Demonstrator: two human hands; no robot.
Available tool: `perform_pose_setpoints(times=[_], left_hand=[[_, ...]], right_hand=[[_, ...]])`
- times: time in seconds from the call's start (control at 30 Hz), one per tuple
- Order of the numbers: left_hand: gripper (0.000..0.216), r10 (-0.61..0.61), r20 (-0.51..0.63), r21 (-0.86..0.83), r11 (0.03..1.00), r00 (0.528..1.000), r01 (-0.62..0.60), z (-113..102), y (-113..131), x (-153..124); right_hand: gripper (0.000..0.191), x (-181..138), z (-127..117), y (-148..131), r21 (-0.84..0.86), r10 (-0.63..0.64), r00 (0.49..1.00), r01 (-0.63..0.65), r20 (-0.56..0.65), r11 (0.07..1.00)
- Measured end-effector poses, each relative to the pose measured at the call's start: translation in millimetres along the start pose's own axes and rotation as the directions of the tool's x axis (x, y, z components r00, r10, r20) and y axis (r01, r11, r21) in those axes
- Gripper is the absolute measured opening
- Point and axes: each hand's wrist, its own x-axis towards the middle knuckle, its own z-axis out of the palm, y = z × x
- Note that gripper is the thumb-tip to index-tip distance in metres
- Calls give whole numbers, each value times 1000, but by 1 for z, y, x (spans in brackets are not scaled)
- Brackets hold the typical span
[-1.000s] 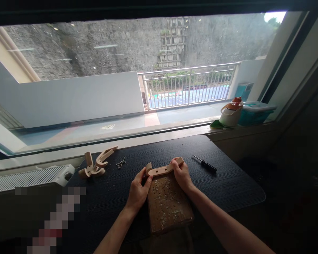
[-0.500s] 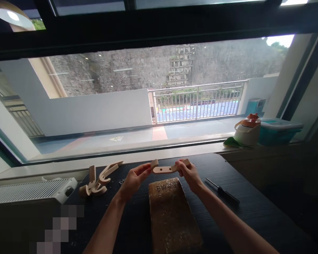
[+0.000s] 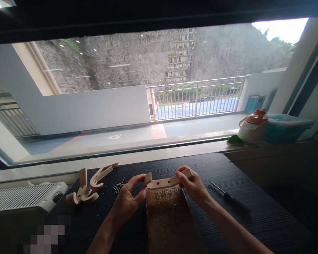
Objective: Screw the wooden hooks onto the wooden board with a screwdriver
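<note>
Both hands hold a pale wooden hook piece (image 3: 164, 182) with two small holes, lifted just above the far end of a brown wooden board (image 3: 169, 222). My left hand (image 3: 128, 199) pinches its left upturned end between thumb and fingers. My right hand (image 3: 192, 185) grips its right curved end. The board lies lengthwise on a black ridged table (image 3: 254, 183) and is speckled with pale shavings.
Several more wooden hook pieces (image 3: 88, 187) lie in a pile at the table's left, with a cluster of small screws (image 3: 118, 186) beside them. A black screwdriver (image 3: 231, 200) lies to the right. A white heater (image 3: 23, 195) stands left. A pot (image 3: 251, 130) and a teal box (image 3: 287, 127) sit on the sill.
The hook piece was resting on the board's far end, was lifted clear of it, and now hovers lower, just above that end. The camera view tilted up, then partly back down.
</note>
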Motion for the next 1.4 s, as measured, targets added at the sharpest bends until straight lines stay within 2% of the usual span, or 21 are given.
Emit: perform_pose_setpoints(times=[0.17, 0.43, 0.6, 0.8, 0.93, 1.17, 1.4], left_hand=[[32, -25, 50, 6, 1000, 998, 25, 2, 4, -1], [27, -60, 89, -5, 998, 994, 60, 2, 2, -4], [20, -31, 129, 0, 999, 991, 32, 9, -4, -3], [6, 17, 159, -25, 1000, 987, -13, 17, -10, -5], [7, 35, 121, -84, 996, 992, -25, 25, -13, -6], [6, 94, -30, -117, 988, 995, -97, 41, -17, -9], [6, 84, -75, -148, 985, 994, -94, 48, -29, -7]], right_hand=[[22, -1, -1, 2, -83, 11, 1000, -13, -24, 996], [23, -1, 2, 2, -105, 40, 998, -46, -56, 993], [20, -2, 4, 14, -161, 37, 996, -49, -80, 986], [21, -6, 9, 23, -146, -11, 992, -7, -122, 989], [22, -8, 10, 26, -173, -41, 987, 14, -154, 985], [26, -6, 12, 30, -209, -94, 971, 48, -221, 977], [31, -7, 15, 34, -237, -102, 943, 26, -317, 971]])
